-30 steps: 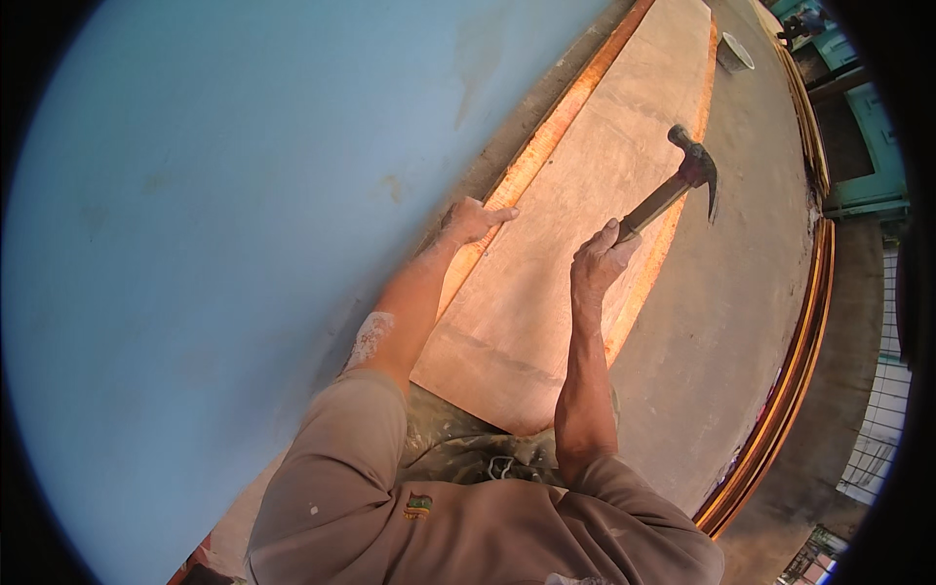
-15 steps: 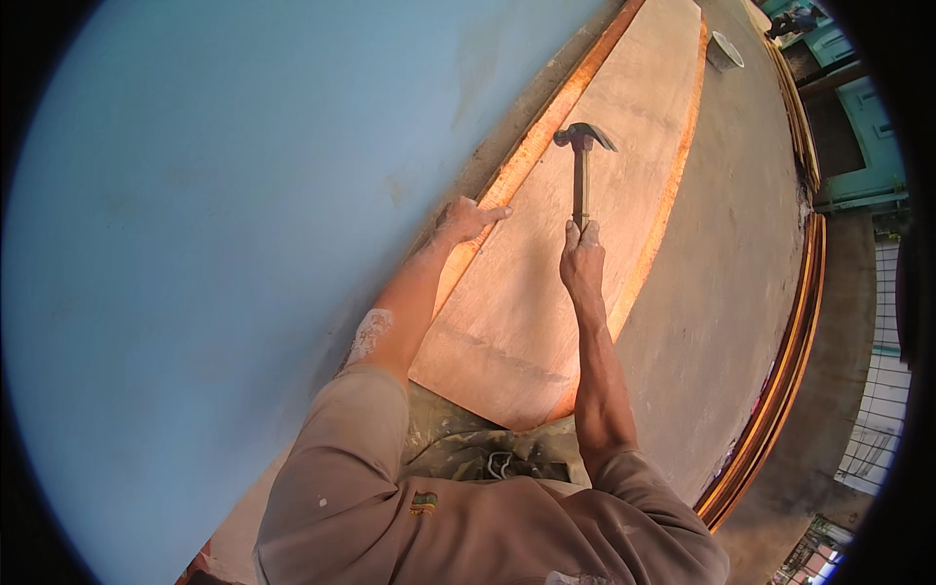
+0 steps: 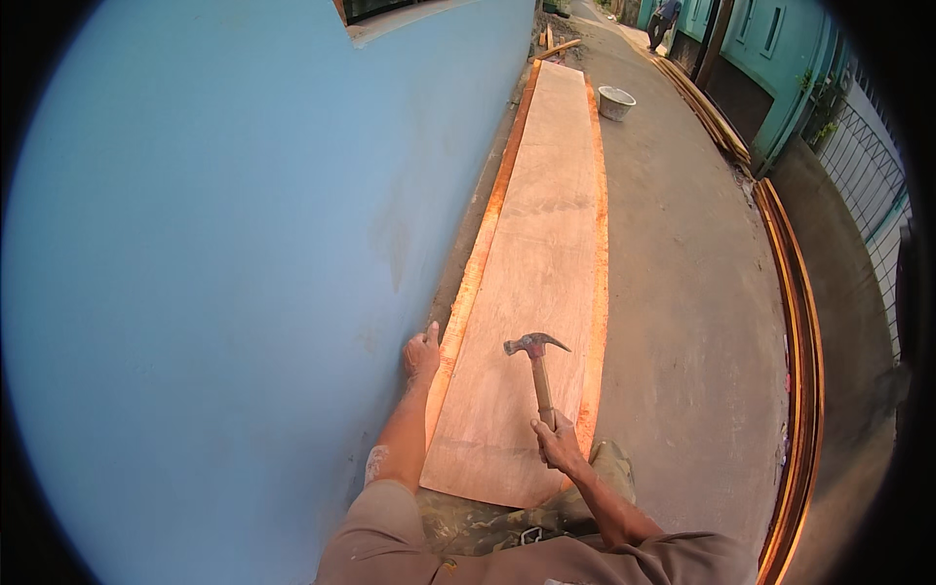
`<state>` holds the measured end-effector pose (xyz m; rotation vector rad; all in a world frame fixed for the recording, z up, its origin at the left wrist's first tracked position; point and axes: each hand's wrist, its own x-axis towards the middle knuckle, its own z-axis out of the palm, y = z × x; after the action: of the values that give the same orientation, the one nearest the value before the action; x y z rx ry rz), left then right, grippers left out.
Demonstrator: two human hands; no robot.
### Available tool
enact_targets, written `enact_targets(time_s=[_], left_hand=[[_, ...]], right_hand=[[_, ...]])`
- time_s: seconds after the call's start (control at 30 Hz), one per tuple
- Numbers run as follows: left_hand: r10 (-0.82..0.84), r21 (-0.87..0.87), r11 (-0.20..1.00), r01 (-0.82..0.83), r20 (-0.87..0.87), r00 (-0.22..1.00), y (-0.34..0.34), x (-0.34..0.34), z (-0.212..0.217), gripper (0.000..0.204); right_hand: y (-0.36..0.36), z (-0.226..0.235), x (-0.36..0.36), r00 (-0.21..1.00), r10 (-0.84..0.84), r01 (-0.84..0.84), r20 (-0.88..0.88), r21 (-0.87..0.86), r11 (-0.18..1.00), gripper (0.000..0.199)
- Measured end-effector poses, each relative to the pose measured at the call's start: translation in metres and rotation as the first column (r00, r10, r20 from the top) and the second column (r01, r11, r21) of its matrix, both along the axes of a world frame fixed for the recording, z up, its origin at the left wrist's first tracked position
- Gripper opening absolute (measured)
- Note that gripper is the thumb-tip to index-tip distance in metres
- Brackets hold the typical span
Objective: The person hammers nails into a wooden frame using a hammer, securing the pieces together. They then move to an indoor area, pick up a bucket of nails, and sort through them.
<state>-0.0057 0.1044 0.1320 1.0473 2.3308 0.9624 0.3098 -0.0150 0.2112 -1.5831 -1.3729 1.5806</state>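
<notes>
My right hand (image 3: 561, 445) is closed around the wooden handle of a claw hammer (image 3: 543, 385), its metal head raised over the near part of a long plywood panel (image 3: 546, 244). Along the panel's left side runs a wooden strip (image 3: 478, 255), and another wooden strip (image 3: 600, 263) shows along its right side. My left hand (image 3: 422, 355) is at the outer edge of the left strip, on the wall side, with its fingers curled. Whether anything small is between those fingers is too fine to tell. The panel's near end lies by my legs.
A blue wall (image 3: 244, 273) rises close on the left. Beyond the panel's far right stands a grey-white bucket (image 3: 615, 102) on the concrete path (image 3: 682, 292). Long boards (image 3: 795, 390) lie along the right side, near a wire-mesh fence (image 3: 863, 175). A person (image 3: 663, 24) stands far off.
My view has lifted to show the panel's whole length. My left hand has come off the top of the left strip to its outer edge. The hammer stays in my right hand.
</notes>
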Motion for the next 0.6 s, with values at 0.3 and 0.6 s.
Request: enact_targets(time_s=[0.3, 0.6], left_hand=[[-0.073, 0.067, 0.996, 0.051, 0.989, 0.129, -0.205, 0.157, 0.065, 0.060], [-0.033, 0.065, 0.976, 0.209, 0.988, -0.153, -0.329, 0.243, 0.069, 0.070]], right_hand=[[-0.047, 0.036, 0.048, 0.987, 0.138, -0.150, 0.089, 0.159, 0.976, 0.021], [-0.133, 0.002, 0.051, 0.889, 0.457, -0.459, 0.039, 0.068, 0.886, 0.012]])
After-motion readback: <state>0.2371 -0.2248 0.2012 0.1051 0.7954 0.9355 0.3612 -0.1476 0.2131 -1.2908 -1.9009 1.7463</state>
